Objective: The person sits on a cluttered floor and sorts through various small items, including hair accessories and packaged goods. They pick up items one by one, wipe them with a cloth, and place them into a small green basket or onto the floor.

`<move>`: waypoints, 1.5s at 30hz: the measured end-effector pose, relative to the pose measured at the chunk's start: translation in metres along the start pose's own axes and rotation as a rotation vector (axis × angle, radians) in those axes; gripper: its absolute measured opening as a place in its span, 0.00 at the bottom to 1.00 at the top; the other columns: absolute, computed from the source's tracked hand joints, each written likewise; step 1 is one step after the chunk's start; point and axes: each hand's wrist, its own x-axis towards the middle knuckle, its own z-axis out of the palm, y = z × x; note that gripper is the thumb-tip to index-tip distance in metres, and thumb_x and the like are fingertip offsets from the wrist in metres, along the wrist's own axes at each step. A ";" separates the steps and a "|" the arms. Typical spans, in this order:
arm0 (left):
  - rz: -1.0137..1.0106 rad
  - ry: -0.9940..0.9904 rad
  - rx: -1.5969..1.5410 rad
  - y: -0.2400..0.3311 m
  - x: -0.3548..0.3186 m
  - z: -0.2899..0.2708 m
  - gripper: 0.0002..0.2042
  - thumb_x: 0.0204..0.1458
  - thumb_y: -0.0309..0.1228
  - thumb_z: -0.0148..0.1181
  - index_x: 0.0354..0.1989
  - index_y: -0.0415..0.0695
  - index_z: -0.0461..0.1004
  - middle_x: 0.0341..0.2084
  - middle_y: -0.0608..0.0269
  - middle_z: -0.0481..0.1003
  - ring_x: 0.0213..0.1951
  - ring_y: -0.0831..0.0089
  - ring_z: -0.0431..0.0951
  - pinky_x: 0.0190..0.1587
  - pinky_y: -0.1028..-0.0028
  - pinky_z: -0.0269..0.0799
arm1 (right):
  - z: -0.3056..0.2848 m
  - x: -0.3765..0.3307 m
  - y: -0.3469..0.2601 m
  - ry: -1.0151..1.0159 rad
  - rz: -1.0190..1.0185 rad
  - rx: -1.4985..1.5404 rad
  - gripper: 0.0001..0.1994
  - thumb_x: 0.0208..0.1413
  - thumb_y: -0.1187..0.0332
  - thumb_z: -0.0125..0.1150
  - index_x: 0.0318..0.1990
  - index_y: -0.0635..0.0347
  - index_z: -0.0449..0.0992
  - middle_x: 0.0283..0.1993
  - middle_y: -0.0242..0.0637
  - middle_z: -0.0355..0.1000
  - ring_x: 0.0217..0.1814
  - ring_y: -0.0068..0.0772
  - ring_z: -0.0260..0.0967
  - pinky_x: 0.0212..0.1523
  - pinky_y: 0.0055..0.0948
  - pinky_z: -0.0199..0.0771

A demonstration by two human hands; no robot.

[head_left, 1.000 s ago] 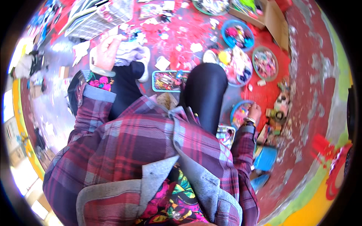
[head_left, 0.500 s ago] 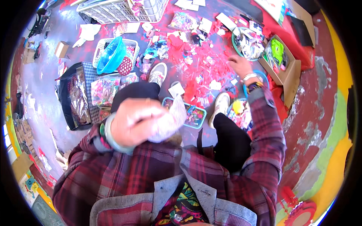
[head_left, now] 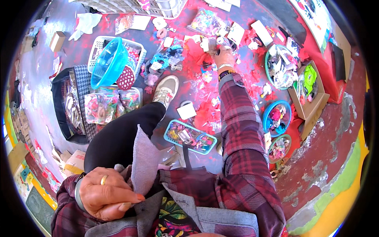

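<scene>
Close to my chest, my left hand (head_left: 108, 193) is closed on a pale lilac-grey knitted cloth (head_left: 145, 160), whose pointed end sticks up beside the fingers. A gold ring shows on that hand. My right arm is stretched far forward over the floor, and my right hand (head_left: 224, 57) is down among small hair accessories and white cards. Its fingers are bent around something small and dark that I cannot make out. Just beyond it lies a clear bag of colourful accessories (head_left: 204, 21). Blue scrunchies (head_left: 173, 52) lie to its left.
Between my feet sits a turquoise basket (head_left: 189, 136) of small clips. To the left are a blue basin (head_left: 110, 63) in a white basket, bagged goods (head_left: 103, 107) and a black case (head_left: 65, 106). Filled bowls (head_left: 277, 117) and a cardboard box (head_left: 308, 93) stand at right.
My right hand has swung from beside the bowls at right to the far middle of the floor. My left hand has come down and nearer my body, still gripping the cloth.
</scene>
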 end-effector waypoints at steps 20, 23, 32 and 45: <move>-0.088 -0.030 0.055 0.015 0.004 0.025 0.08 0.44 0.28 0.55 0.30 0.37 0.75 0.17 0.61 0.73 0.17 0.72 0.72 0.20 0.77 0.66 | -0.045 -0.145 0.033 -0.292 0.146 2.348 0.25 0.43 0.68 0.59 0.51 0.57 0.61 0.46 0.40 0.66 0.47 0.42 0.65 0.44 0.43 0.67; -0.091 -0.051 0.052 0.015 0.006 0.027 0.08 0.44 0.28 0.55 0.30 0.38 0.75 0.17 0.61 0.73 0.17 0.72 0.73 0.20 0.77 0.66 | -0.043 -0.141 0.037 -0.243 0.234 2.297 0.19 0.47 0.65 0.57 0.47 0.60 0.64 0.39 0.38 0.67 0.35 0.33 0.64 0.33 0.35 0.67; -0.115 -0.061 0.083 0.017 0.012 0.034 0.08 0.44 0.29 0.55 0.30 0.38 0.75 0.17 0.61 0.73 0.17 0.72 0.72 0.20 0.76 0.66 | -0.031 -0.135 0.043 -0.202 0.385 2.329 0.12 0.51 0.67 0.54 0.40 0.61 0.66 0.32 0.39 0.67 0.22 0.29 0.60 0.25 0.27 0.62; -0.133 -0.014 0.147 0.020 0.006 0.037 0.08 0.45 0.31 0.54 0.29 0.41 0.75 0.16 0.65 0.71 0.17 0.71 0.71 0.22 0.74 0.65 | -0.039 -0.136 0.043 -0.293 0.310 2.378 0.17 0.53 0.50 0.46 0.28 0.55 0.64 0.10 0.26 0.51 0.15 0.27 0.51 0.21 0.26 0.54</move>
